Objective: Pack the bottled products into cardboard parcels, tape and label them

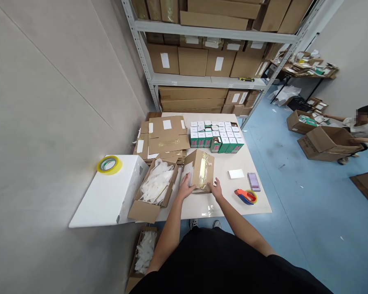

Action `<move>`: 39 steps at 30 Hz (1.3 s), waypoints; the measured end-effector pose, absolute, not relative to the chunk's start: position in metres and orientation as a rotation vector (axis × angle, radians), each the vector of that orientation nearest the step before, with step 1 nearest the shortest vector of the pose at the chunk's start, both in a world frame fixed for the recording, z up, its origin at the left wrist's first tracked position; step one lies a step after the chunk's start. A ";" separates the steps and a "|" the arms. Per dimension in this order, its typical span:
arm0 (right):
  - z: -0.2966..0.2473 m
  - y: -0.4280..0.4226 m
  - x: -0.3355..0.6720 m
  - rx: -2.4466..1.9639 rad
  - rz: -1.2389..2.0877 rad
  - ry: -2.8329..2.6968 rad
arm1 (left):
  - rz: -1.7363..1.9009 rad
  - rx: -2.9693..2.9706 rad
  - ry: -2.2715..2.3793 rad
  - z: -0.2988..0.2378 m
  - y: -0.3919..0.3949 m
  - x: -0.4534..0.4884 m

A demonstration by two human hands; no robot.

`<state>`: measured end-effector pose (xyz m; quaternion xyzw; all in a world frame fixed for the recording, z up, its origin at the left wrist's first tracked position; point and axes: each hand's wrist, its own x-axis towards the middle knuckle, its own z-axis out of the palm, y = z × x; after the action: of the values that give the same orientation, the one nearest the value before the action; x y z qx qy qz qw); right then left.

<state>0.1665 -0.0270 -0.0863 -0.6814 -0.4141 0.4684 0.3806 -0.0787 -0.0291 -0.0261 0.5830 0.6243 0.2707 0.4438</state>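
A small cardboard box (197, 169), taped with clear tape over its top, sits tilted between my two hands above the white table (193, 206). My left hand (185, 188) grips its near left side, thumb towards the front. On the near right corner, my right hand (215, 189) presses with its fingers along the side. Left of the box stands an open carton (168, 195) full of white plastic packing. A tape dispenser (246, 196) with red and blue parts lies to the right, near a white card or small flat box (236, 174) and a purple stack (254, 181).
Rows of green-and-white boxes (230, 145) stand at the table's back. Flattened cardboard (168, 141) is piled at back left. A yellow tape roll (109, 164) rests on a white block (101, 200). Shelving (208, 81) rises behind. A person (363, 126) handles cartons at right.
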 end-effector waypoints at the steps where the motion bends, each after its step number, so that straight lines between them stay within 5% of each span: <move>1: -0.086 -0.028 0.168 -1.775 1.246 -0.992 | 0.678 1.436 1.547 -0.027 -0.027 -0.080; 7: -0.080 -0.033 0.167 -1.583 1.538 -0.802 | 0.683 1.337 1.501 -0.028 -0.013 -0.097; 21: -0.026 -0.002 0.261 -1.452 1.469 -0.995 | 0.738 0.886 1.298 -0.025 -0.027 -0.010; 39: 0.080 0.039 0.338 -1.039 1.659 -1.455 | 1.180 1.052 1.377 0.071 -0.086 0.055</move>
<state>0.3383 0.0389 0.0795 -0.4000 -0.5601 0.6387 0.3440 0.0548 -0.0857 0.0712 0.4347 0.5693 0.4876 0.4991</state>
